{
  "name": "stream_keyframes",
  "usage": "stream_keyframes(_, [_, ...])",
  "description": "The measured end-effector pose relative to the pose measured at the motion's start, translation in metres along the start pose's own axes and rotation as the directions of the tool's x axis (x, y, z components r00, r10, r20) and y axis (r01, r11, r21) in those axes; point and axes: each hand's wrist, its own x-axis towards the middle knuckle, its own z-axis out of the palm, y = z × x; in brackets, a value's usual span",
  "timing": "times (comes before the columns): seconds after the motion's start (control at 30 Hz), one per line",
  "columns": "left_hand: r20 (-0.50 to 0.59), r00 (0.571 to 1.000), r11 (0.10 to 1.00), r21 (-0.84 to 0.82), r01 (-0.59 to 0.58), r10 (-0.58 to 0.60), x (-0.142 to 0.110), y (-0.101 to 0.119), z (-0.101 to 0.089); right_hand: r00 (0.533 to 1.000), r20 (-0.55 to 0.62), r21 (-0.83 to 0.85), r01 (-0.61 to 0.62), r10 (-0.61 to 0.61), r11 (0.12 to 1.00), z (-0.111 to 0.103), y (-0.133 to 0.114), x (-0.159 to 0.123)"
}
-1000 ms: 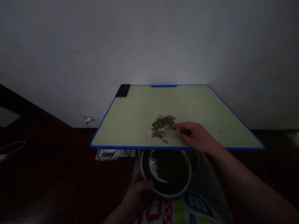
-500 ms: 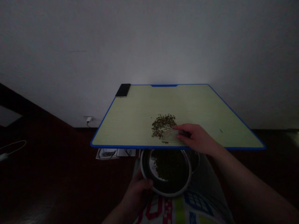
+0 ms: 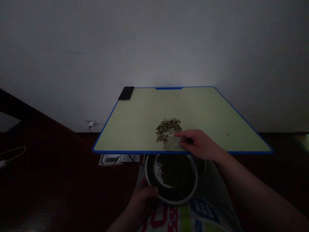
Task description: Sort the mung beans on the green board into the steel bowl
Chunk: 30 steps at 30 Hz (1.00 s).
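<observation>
My right hand pinches a clear plastic protractor and holds it low over the pale table, at the front edge. Just beyond the protractor lies a loose patch of small brown-green grains, too small to name. Below that edge, my left hand grips the rim of a round metal bowl at its lower left, thumb over the rim. Dark grains of a similar look cover much of the bowl's bottom, with bare shiny metal showing on the left.
A black phone lies at the table's far left corner. A small dark sliver rests on the right side. Under the table are boxes with cables. A charger is plugged into the wall behind.
My right hand has drawn the protractor slightly left and nearer to the table's front edge. The few grains that lay at its near side are no longer visible. My left hand keeps the bowl still.
</observation>
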Motion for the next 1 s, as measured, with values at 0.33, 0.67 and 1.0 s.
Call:
stream_keyframes(0.33, [0.017, 1.0, 0.999, -0.045, -0.009, 0.01, 0.0, 0.0, 0.003, 1.0, 0.017, 0.073, -0.006, 0.005, 0.997, -0.002, 0.001, -0.005])
stream_keyframes(0.67, [-0.002, 1.0, 0.999, -0.035, -0.03, 0.03, 0.0, -0.002, 0.002, 0.993, -0.108, 0.028, -0.053, 0.056, 0.998, 0.001, 0.006, -0.013])
stream_keyframes(1.0, [0.033, 0.999, 0.998, -0.054, -0.018, 0.019, 0.0, 0.0, 0.002, 0.974, -0.218, -0.08, -0.072, 0.054, 0.994, 0.006, 0.001, -0.012])
